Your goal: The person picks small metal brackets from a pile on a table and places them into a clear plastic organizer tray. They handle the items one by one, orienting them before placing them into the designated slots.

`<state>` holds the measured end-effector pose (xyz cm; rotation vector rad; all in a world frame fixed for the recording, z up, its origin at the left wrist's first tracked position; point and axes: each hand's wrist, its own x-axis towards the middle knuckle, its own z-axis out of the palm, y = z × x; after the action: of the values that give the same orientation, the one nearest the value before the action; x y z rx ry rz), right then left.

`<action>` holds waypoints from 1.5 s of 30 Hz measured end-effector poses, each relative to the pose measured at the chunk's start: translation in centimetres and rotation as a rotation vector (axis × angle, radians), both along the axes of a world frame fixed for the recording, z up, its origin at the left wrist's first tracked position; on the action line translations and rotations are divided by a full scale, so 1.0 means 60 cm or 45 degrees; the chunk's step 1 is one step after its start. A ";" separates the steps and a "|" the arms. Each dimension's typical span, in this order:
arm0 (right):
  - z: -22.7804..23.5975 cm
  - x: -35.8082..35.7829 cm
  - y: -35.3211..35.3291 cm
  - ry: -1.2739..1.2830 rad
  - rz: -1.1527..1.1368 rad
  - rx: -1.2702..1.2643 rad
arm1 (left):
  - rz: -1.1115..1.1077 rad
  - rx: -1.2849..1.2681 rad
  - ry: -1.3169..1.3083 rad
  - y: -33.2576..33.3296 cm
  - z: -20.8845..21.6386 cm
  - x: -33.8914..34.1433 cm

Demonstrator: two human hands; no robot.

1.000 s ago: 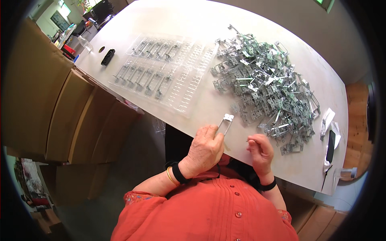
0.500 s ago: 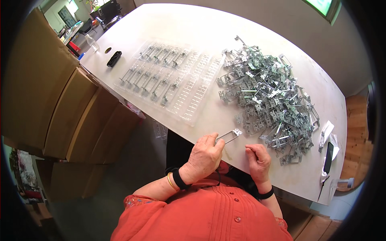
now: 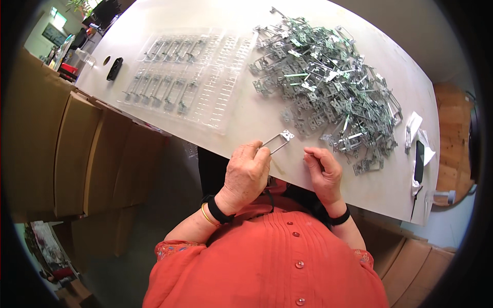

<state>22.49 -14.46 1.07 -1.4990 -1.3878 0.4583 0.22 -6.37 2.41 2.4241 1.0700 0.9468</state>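
My left hand (image 3: 245, 172) is closed on a metal wire bracket (image 3: 287, 135), two thin rods with a small pierced plate at the far end. The plate points up and right, over the table's near edge, and my fingers hide the bracket's other end. To its right, my right hand (image 3: 324, 172) has its fingers curled and the thumb against them, apart from the bracket. Whether it pinches something small cannot be made out. Beyond, a large heap of similar metal brackets (image 3: 323, 77) lies tangled. A clear plastic tray (image 3: 218, 102) on the left holds two rows of brackets.
The white table (image 3: 246, 138) curves around my front. At its left end are a black oblong object (image 3: 114, 69) and a clear bottle (image 3: 85, 57). A dark phone-like object (image 3: 419, 160) lies on white paper at the right. Cardboard boxes (image 3: 77, 154) stand left of the table.
The view has shifted, so the table and its things sit higher and further left. My left hand still grips the bracket; my right hand stays curled beside it.
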 end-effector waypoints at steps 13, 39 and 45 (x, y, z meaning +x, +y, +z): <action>-0.012 -0.002 -0.007 0.244 -0.086 0.042 | -0.173 0.030 -0.011 -0.008 0.001 0.002; -0.008 0.002 -0.002 0.036 -0.077 0.031 | -0.257 -0.352 -0.343 0.000 -0.033 -0.003; -0.007 0.002 -0.003 0.036 -0.078 0.023 | -0.254 -0.359 -0.351 0.000 -0.037 -0.004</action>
<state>22.62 -14.63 0.68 -1.5107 -1.3172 0.4264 0.00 -6.34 0.21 2.0555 0.7885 0.9568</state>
